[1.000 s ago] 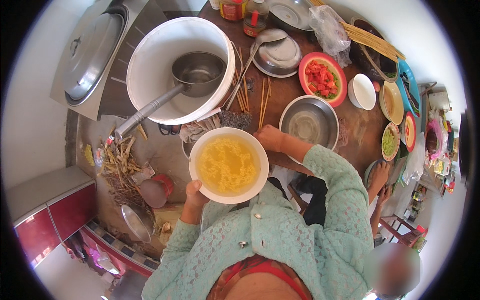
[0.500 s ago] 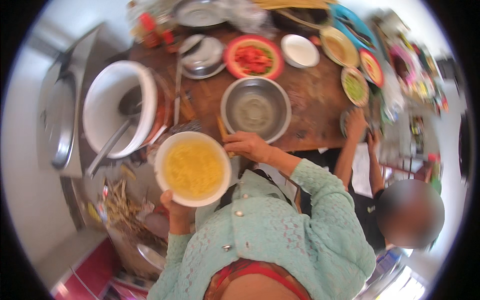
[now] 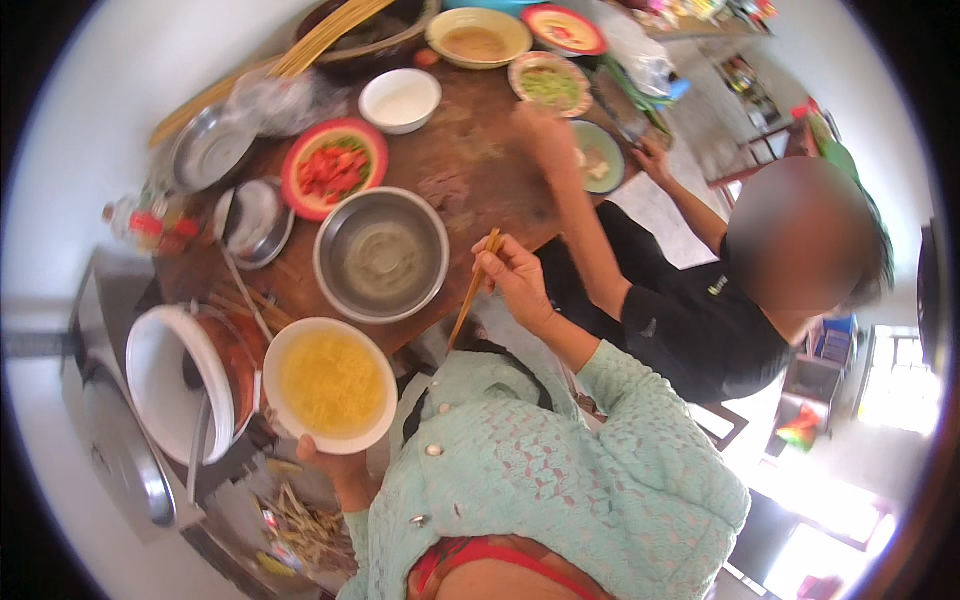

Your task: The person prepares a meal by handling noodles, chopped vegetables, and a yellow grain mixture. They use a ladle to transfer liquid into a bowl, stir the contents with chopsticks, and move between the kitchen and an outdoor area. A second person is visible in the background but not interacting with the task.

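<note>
My left hand (image 3: 335, 462) grips a white bowl (image 3: 376, 425) from below, its fingers closed on the near rim and underside. Yellow liquid that looks like beaten egg (image 3: 333, 380) fills much of the bowl, and its surface looks frothy. My right hand (image 3: 516, 282) pinches a pair of wooden chopsticks (image 3: 472, 296), which slant down toward my jacket, apart from the bowl. Just beyond both hands, at the table's near edge, stands a steel basin (image 3: 383, 257) with some clear liquid in the bottom.
A red-rimmed plate of chopped red pieces (image 3: 335, 169) and a white bowl (image 3: 400, 100) sit on the wooden table (image 3: 480, 140). At left is a white bucket (image 3: 165, 385) with a ladle (image 3: 198, 440). To my right, a person (image 3: 690, 290) reaches over a green plate (image 3: 604, 165).
The view has turned toward the right. My right hand has moved away from the bowl's rim and now holds the chopsticks up to its right. The bowl remains in my left hand.
</note>
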`<act>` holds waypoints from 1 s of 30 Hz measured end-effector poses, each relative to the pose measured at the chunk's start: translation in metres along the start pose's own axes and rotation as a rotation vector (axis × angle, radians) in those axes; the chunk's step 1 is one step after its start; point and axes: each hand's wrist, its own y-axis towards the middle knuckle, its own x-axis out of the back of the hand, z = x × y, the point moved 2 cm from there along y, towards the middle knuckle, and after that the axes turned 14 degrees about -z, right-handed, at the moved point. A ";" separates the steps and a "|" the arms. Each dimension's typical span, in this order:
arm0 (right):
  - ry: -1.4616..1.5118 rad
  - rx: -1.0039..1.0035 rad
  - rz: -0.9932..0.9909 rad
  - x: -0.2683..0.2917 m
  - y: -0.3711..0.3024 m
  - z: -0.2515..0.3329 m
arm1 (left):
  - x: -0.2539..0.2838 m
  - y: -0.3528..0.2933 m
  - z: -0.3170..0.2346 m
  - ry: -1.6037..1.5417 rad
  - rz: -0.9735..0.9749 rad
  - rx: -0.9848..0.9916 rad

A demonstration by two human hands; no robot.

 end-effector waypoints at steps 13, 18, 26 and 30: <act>-0.649 0.212 -0.273 0.080 -0.046 -0.008 | -0.068 -0.008 0.018 0.159 0.206 -0.019; -0.666 0.141 -0.200 0.101 -0.058 -0.014 | -0.091 -0.018 0.027 0.152 0.273 0.154; -0.533 -0.060 -0.075 0.106 -0.084 -0.012 | -0.116 -0.019 0.048 0.161 0.360 0.346; -0.430 -0.120 -0.184 0.107 -0.100 -0.015 | -0.113 -0.004 0.056 0.254 0.381 0.414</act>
